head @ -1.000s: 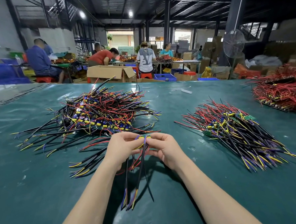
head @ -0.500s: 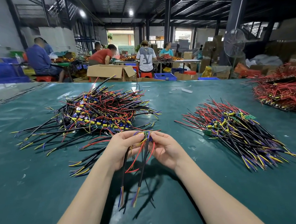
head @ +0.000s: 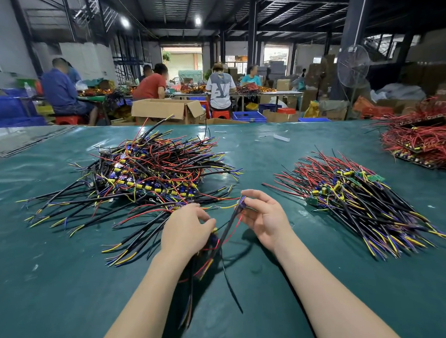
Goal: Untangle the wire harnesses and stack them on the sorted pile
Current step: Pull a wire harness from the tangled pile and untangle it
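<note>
A tangled heap of wire harnesses (head: 149, 170), black, red, yellow and purple, lies on the green table at the left. The sorted pile (head: 355, 198), its wires fanned in one direction, lies at the right. Between them my right hand (head: 264, 215) pinches the top end of one harness (head: 229, 229), whose black and red wires slant down to the left. My left hand (head: 186, 230) holds a second harness (head: 208, 260) with a yellow part; its wires hang down beneath the hand, partly hidden by my wrist.
The green table (head: 68, 293) stretches all around. A heap of red wires on circuit boards (head: 422, 140) sits at the far right. Beyond the far edge are cardboard boxes (head: 167, 109), a standing fan (head: 353, 66) and several seated workers.
My hands, which held one bundle together, have drawn apart. The right hand has moved right and up with one harness; the left has dropped lower with the other.
</note>
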Demonstrator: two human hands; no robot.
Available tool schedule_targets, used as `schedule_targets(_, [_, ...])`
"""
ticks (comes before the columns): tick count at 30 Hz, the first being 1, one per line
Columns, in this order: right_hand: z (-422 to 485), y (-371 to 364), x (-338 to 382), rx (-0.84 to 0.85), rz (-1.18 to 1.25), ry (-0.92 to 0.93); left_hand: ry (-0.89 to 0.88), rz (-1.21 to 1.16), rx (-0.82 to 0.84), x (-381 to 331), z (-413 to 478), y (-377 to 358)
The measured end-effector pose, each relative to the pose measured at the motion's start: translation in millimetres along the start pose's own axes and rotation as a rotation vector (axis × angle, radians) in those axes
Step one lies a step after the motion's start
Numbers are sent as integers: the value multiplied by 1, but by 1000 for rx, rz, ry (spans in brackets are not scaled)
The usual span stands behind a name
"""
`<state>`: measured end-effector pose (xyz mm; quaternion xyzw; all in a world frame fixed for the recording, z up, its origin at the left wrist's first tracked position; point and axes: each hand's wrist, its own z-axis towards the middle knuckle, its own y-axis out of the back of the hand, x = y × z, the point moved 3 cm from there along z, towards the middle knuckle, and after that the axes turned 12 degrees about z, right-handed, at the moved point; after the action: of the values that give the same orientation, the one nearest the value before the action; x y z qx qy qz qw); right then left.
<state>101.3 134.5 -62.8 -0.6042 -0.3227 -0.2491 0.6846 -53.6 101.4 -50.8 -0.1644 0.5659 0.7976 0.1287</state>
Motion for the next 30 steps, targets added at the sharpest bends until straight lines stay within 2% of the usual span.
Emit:
schedule_targets(3, [0,-3,-1,21,-52,-3,-66,-77,-145,-6,-1,11])
schedule_targets(5, [0,-3,-1,44,-89,-18,-75,-206,-176,-11,-2,16])
schedule_targets(8, [0,-4,0,62,-131,-11,-98,-403,-23,-20,-4,14])
schedule_targets(11, [-2,-6,-2,48,-187,-16,-149,-360,44,-26,-6,10])
schedule_targets(13, [-2,-7,-2,33,-176,-20,-85,-393,74,-23,-3,10])
schedule_targets(17, [-4,-7,-1,41,-9,-91,186,-809,363,-20,-5,10])
schedule_targets(20, [-7,-11,-5,60,-62,-194,244,-870,344,-17,-4,14])
schedule_targets(24, [-7,-14,-11,135,-180,-209,156,-800,405,-27,-10,7])
schedule_targets(26, [-7,-14,-13,145,-158,-213,154,-790,378,-28,-11,5])
schedule_targets(30, [-5,-12,-5,142,39,-195,247,-1030,329,-24,-7,9])
